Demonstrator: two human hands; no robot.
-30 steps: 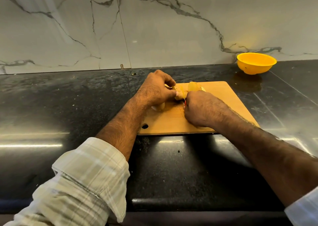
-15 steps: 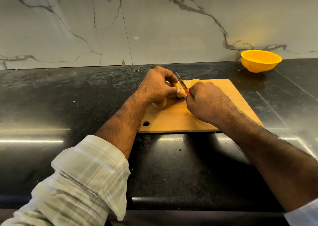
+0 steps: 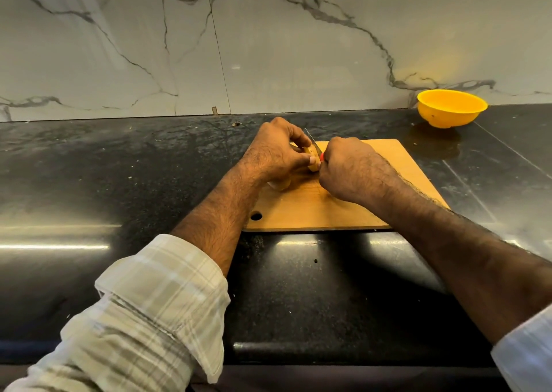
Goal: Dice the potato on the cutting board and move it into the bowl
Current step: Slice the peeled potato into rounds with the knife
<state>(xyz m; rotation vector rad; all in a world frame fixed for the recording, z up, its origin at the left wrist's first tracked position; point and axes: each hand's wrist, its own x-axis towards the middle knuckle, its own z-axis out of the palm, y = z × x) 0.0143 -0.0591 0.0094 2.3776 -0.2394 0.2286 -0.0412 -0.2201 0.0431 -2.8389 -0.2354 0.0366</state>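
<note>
A wooden cutting board [image 3: 301, 212] lies on the black counter. My left hand [image 3: 276, 154] pinches a yellow potato piece [image 3: 312, 160] at the board's far left part. My right hand [image 3: 351, 169] is shut on a knife with a red handle, and its blade [image 3: 312, 140] slants up over the potato. Another pale potato piece [image 3: 280, 185] peeks out under my left hand. Most of the potato is hidden by both hands. The yellow bowl [image 3: 451, 108] stands at the far right by the wall, apart from the board.
The black stone counter [image 3: 119, 182] runs wide to the left and ends at a front edge close to me. A marble wall [image 3: 268, 42] closes the back. A small hole [image 3: 256, 215] marks the board's near left corner.
My right hand has shifted left and up, closer to my left hand, now covering the potato slices that showed a second ago. The knife blade has risen into view above the potato.
</note>
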